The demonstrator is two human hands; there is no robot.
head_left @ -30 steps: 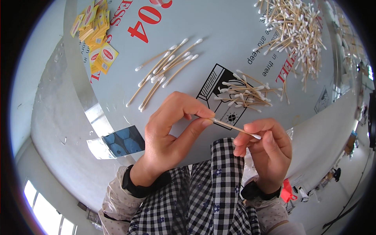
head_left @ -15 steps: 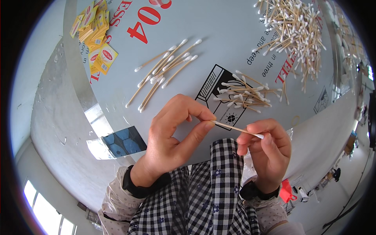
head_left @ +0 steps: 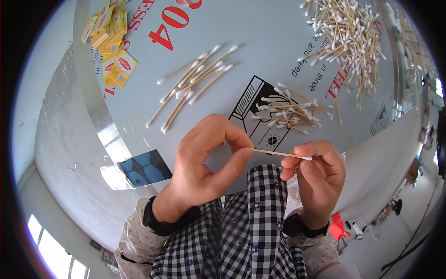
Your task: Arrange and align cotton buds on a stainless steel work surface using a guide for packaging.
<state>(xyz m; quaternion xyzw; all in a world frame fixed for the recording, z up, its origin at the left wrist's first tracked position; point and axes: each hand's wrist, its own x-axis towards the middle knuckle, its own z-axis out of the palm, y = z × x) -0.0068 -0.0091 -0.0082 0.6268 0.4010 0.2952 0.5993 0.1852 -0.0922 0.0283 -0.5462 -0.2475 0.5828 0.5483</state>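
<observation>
In the head view, which I follow from my distant place, the left hand is closed in a pinch: thumb and index finger grip one end of a thin cotton swab with pale wooden stick and white tips. This swab lies almost level above the near edge of the smooth grey counter. The right hand is half curled at the other end, with the white tip before its fingers; I cannot tell if they press it.

I judge the swab very light, stiff along the stick but easy to snap, and soft at the cotton. I would take hold of it on the wood, just beside a tip, with little force.

Beyond the hands lie a loose group of swabs, a small heap of swabs and a large heap of swabs.
</observation>
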